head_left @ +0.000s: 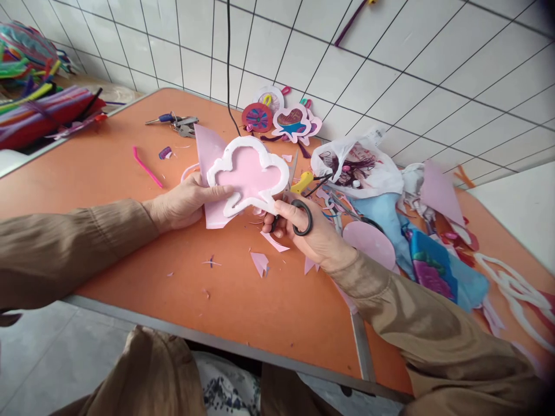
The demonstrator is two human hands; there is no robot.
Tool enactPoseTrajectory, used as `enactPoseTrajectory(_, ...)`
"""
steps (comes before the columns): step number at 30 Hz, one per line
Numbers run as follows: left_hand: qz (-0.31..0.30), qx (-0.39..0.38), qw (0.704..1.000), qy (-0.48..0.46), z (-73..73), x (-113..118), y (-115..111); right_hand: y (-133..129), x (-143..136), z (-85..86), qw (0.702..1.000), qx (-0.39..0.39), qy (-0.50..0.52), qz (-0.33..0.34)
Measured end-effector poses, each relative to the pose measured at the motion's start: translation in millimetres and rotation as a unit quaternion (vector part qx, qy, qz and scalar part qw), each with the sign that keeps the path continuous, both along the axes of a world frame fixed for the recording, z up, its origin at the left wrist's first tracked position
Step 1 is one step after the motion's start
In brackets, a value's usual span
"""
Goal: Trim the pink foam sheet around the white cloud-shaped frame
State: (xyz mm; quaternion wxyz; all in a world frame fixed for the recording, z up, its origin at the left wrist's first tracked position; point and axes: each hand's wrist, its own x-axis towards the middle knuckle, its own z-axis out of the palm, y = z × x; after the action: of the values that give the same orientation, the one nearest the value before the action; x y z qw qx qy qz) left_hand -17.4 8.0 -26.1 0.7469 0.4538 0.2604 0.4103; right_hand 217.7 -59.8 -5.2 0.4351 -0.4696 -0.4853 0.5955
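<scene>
A white cloud-shaped frame (282,169) lies against a sheet of pink paper (211,144), which shows through its opening. My left hand (184,199) pinches both at their left side, thumb on top of the frame. My right hand (310,225) holds black-handled scissors (309,218), one loop standing up beside the thumb, and its thumb also touches the lower right corner of the frame. The scissors' blades are mostly hidden behind the hand and frame. Pink paper scraps (260,263) lie below the hands.
Keys (185,126) and a pink stick (146,167) lie at the left. Finished-looking ornaments (257,117) lean near the tiled wall. A yellow-handled tool (302,182), a white plastic bag (385,176), a pink disc (368,242) and blue cloth (381,211) crowd the right side.
</scene>
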Motion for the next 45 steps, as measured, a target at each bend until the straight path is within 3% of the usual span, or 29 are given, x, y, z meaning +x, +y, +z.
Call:
enactPoseTrajectory(16,-0.005,0.018,1.000,-0.002,1.6,0,-1,1,1,-4.5,0.999,0.044,-0.004,-0.016)
enactPoseTrajectory(20,-0.007,0.033,0.999,0.001,3.1,-4,2,3,9,-1.6,0.994,0.089,-0.025,-0.062)
enactPoseTrajectory(25,-0.003,0.012,1.000,0.005,5.4,-8,5,10,28,9.7,0.981,0.170,-0.062,-0.071)
enactPoseTrajectory(34,-0.025,-0.006,0.999,-0.020,8.1,-9,5,12,49,23.4,0.980,0.155,-0.108,0.055)
enactPoseTrajectory(37,-0.026,-0.021,0.999,-0.013,9.0,-9,5,7,58,29.1,0.967,0.091,-0.164,0.170)
enactPoseTrajectory(41,-0.051,-0.021,0.998,-0.018,8.3,-7,7,7,64,35.4,0.942,-0.018,-0.188,0.276)
enactPoseTrajectory(45,-0.052,-0.038,0.997,-0.033,5.7,-4,8,8,54,41.8,0.929,-0.060,-0.233,0.283)
